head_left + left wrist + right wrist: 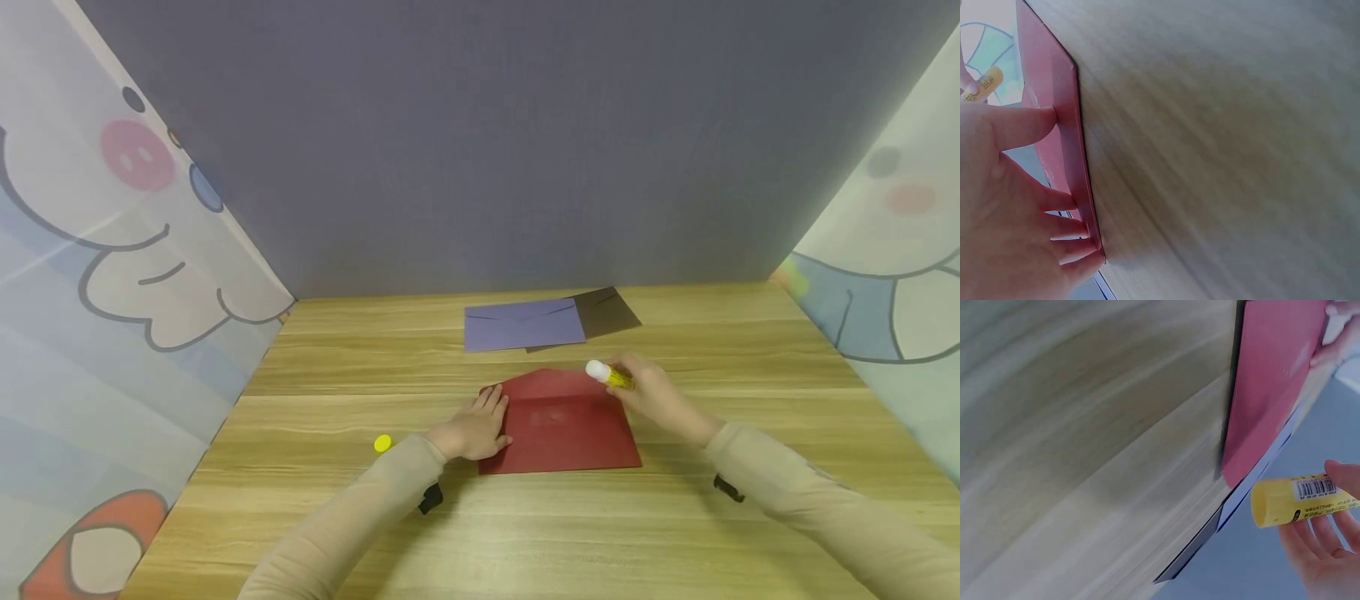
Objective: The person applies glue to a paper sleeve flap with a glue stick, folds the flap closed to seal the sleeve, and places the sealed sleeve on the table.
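Observation:
A red envelope (573,437) lies on the table with its flap (555,382) folded out away from the person. My left hand (477,427) rests on the envelope's left edge, fingers extended; in the left wrist view its fingertips (1085,257) touch the red paper. Above the flap's right part, my right hand (651,392) grips a yellow glue stick (619,379), its white end pointing left. The right wrist view shows thumb and fingers around the glue stick's barcoded barrel (1304,497), apart from the envelope. A pale patch marks the envelope's middle.
Behind the red envelope lies a purple envelope (523,326), partly over a dark brown envelope (613,313). A small yellow cap (382,443) sits left of my left hand. A grey panel (525,150) rises at the table's back, with cartoon-printed cloths at both sides.

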